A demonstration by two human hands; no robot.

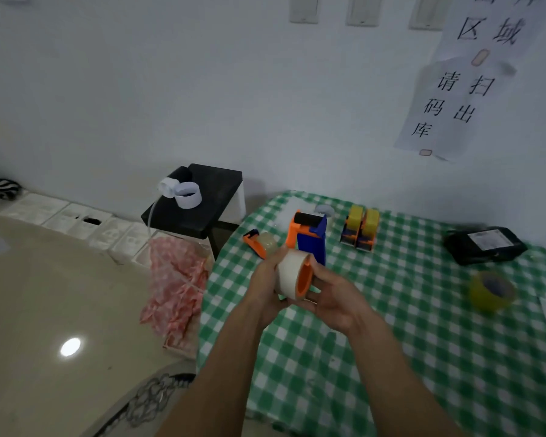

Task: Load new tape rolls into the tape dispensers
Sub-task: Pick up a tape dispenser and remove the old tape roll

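Both hands hold a white tape roll (290,272) with an orange hub (305,278) inside it, lifted above the green checked table (391,342). My left hand (267,280) grips the roll from the left; my right hand (334,298) cups it from the right and below. Just behind them stands a blue and orange tape dispenser (309,236). A small orange dispenser with clear tape (260,242) lies to its left. Two yellow-topped dispensers (361,228) stand side by side further right. A yellow tape roll (490,291) lies at the right.
A black wrapped parcel (484,244) lies at the back right of the table. A black stool (199,203) with white paper rings stands left of the table, with a pink patterned bag (177,288) below it. White boxes line the wall on the floor.
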